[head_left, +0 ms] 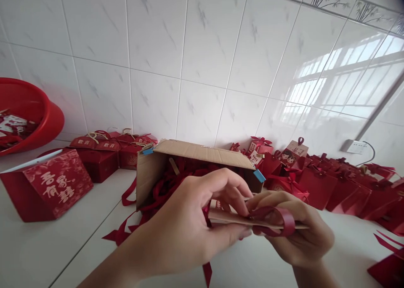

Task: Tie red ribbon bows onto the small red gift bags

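Note:
My left hand (pixel 197 218) and my right hand (pixel 296 222) meet low in front of a cardboard box. Between them they pinch the top edge of a red paper gift bag (pixel 229 217), whose pale brown inner side shows. A dark red ribbon (pixel 288 221) loops around that edge near my right fingers. My left thumb lies along the near side, with the fingers curled over the far side. Most of the bag is hidden by my hands. Directly behind, the open cardboard box (pixel 202 151) lies with a tangle of red ribbons (pixel 159 191) in it.
A red basin (pixel 52 115) with small items stands at far left. Nearby are a red box with white characters (pixel 59 182) and several red boxes (pixel 101 159). Many red gift bags (pixel 318 185) line the tiled wall at right. A power socket (pixel 356 147) is on the wall.

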`<state>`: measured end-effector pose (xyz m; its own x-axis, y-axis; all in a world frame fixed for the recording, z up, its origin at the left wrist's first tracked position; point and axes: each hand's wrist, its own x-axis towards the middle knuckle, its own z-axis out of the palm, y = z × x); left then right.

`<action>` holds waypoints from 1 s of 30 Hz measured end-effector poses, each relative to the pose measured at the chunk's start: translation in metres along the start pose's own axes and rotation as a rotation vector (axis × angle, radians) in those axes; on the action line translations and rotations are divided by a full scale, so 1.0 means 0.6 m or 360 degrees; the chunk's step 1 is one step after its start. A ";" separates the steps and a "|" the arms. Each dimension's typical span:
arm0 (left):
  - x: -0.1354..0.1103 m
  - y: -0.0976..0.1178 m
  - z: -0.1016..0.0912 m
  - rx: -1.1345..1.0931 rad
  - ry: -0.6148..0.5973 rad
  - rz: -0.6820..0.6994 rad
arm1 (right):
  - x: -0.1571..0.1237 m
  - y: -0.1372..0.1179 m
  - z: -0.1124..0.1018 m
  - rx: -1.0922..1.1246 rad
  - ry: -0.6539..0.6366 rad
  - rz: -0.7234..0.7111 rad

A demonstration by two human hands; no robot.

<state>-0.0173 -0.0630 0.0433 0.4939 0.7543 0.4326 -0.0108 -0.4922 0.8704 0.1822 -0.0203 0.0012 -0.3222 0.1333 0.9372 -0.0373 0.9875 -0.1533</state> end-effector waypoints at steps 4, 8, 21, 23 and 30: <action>0.005 -0.005 -0.002 0.0166 -0.0009 0.0128 | 0.005 0.005 0.005 -0.0081 0.0041 -0.0113; 0.005 -0.011 -0.001 0.0403 0.0077 0.0236 | 0.008 0.004 0.013 -0.0049 0.0137 -0.0053; 0.006 -0.027 -0.010 0.1320 0.0323 0.0600 | 0.025 0.002 0.012 -0.0035 0.0038 0.0441; 0.008 -0.029 -0.011 0.1328 0.0344 0.0576 | 0.025 0.003 0.014 -0.0007 0.0050 0.0432; 0.015 -0.031 -0.008 0.1241 0.0408 0.0543 | 0.026 0.006 0.022 -0.0099 0.0184 0.0377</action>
<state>-0.0171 -0.0451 0.0323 0.3613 0.5404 0.7599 0.5197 -0.7933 0.3171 0.1645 -0.0157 0.0109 -0.2044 0.3663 0.9078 0.0854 0.9305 -0.3562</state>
